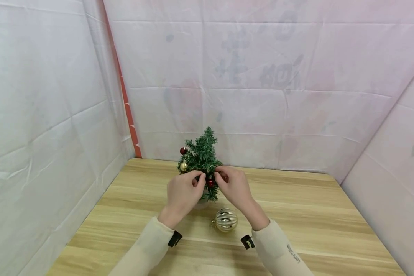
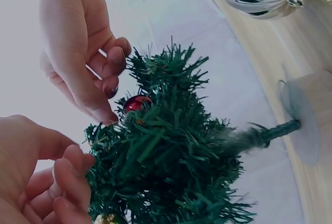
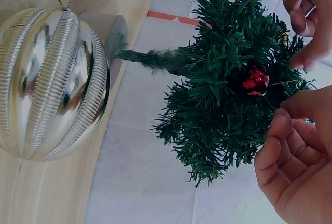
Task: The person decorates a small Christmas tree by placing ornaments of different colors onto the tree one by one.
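A small green artificial Christmas tree (image 1: 204, 151) stands on the table, both hands at its front. Near its right side hangs a shiny red bauble (image 3: 255, 81), from which a thin gold string (image 3: 282, 83) runs toward the fingers. The left hand (image 1: 184, 193) pinches with thumb and forefinger at this string beside the branch tips. From the other side the right hand (image 1: 236, 188) holds thumb and forefinger together at the same string; its exact contact is partly hidden by needles. A large ribbed silver-gold bauble (image 1: 226, 220) lies on the table between the forearms.
On the tree's left side hang a dark red bauble (image 1: 183, 150) and a small gold bauble (image 1: 183, 166). The tree's pale round base (image 2: 303, 125) stands on the wooden table (image 1: 296, 214). White cloth walls (image 1: 262, 115) enclose the table at the back and both sides.
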Motion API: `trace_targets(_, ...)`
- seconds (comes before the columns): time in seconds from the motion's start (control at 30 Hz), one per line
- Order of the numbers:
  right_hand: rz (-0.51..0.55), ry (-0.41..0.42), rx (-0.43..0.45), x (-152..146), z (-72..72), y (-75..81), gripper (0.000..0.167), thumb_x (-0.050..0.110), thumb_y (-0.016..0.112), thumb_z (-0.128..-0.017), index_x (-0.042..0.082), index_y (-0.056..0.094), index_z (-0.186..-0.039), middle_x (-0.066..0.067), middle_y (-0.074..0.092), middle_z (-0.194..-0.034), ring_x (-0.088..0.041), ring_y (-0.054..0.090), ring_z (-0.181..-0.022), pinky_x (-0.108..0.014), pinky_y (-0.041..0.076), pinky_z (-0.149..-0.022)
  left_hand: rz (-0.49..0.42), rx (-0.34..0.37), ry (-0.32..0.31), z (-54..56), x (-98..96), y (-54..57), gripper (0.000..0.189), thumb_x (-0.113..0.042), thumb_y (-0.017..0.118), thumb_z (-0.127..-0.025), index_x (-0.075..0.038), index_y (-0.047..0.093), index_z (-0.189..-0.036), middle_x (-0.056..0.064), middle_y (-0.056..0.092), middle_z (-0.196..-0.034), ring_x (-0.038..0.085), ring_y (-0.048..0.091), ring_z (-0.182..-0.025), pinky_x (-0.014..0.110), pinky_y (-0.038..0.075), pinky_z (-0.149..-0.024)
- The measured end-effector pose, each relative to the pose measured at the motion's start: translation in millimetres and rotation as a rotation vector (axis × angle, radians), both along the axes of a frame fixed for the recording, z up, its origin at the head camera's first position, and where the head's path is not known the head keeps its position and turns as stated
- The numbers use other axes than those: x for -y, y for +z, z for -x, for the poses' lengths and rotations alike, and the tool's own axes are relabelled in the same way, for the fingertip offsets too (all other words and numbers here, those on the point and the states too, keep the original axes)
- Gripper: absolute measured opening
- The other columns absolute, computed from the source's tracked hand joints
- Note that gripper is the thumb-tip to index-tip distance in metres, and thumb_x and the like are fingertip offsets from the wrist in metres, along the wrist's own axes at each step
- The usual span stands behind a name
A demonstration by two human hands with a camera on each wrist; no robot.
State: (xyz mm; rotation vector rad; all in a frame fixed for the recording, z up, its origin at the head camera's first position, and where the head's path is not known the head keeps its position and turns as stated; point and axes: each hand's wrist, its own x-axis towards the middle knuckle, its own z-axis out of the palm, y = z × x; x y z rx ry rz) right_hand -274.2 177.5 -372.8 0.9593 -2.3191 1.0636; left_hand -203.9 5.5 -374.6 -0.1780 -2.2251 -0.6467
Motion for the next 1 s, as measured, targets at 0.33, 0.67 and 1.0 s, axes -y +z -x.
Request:
trace_targets(0.33,0.069,-0.011,-0.047,-6,-5.1,-4.6,0.014,0.005,0.073,-0.095,0.002,0.080,-0.106,-0.003,0.071,-0.072,0.000,0.047,-0.054,-0.021,0.043,-0.052,-0.135,-0.042,0.045,-6.9,2.3,-9.6,0.010,-0.017,0.079,-0.093,-0.009,0.077,-0.100,-0.007,0.063,-0.066,0.003,0.050,-0.051,0.019,0.037,-0.047)
trace_targets(0.67,0.082,0.015,-0.076,-11,-12.3,-12.5,0.010,0.001,0.074,-0.094,0.001,0.080,-0.101,-0.005,0.075,-0.077,-0.002,0.056,-0.057,-0.020,0.048,-0.055,-0.085,-0.102,0.036,-11.4,1.9,-19.7,0.004,-0.017,0.081,-0.091,-0.015,0.077,-0.090,-0.005,0.070,-0.076,0.008,0.062,-0.060,0.020,0.043,-0.051)
trace_targets(1.0,0.082,0.013,-0.097,-16,-14.6,-15.5,0.010,0.002,0.074,-0.094,0.001,0.080,-0.101,-0.005,0.076,-0.078,0.000,0.055,-0.056,-0.019,0.048,-0.053,0.002,-0.206,0.031,-15.2,-0.8,-30.6,0.011,-0.016,0.088,-0.085,-0.011,0.080,-0.090,0.000,0.074,-0.083,0.011,0.065,-0.059,0.021,0.046,-0.047)
